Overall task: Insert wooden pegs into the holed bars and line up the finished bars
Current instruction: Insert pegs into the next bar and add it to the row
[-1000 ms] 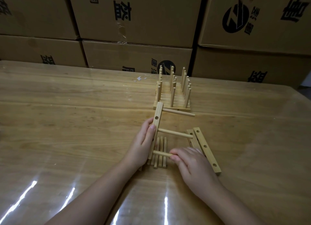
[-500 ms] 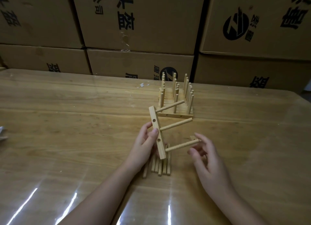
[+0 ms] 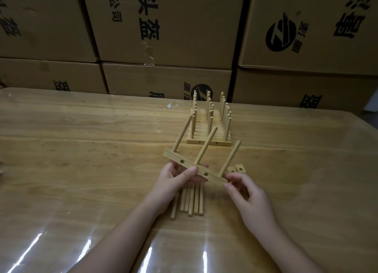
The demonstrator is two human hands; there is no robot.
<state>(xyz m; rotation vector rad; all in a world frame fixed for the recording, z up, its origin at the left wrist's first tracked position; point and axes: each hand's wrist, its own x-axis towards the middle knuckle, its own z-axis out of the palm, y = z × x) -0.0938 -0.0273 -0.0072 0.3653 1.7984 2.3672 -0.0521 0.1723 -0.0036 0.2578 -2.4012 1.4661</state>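
I hold a holed wooden bar with three pegs in it above the table, the pegs pointing up and away from me. My left hand grips the bar near its middle, thumb on the front face. My right hand pinches the bar's right end. Several loose pegs lie side by side on the table under my left hand. Two bare holed bars lie to the right, mostly hidden behind my right hand. A row of finished pegged bars stands further back.
The wooden table has a glossy cover with glare streaks near the front edge. Stacked cardboard boxes form a wall right behind the table's far edge. A few white scraps lie near the back.
The bar has turned from nearly upright to roughly level, its pegs now pointing upward. My right hand, open half a second ago, has closed on the bar's right end.
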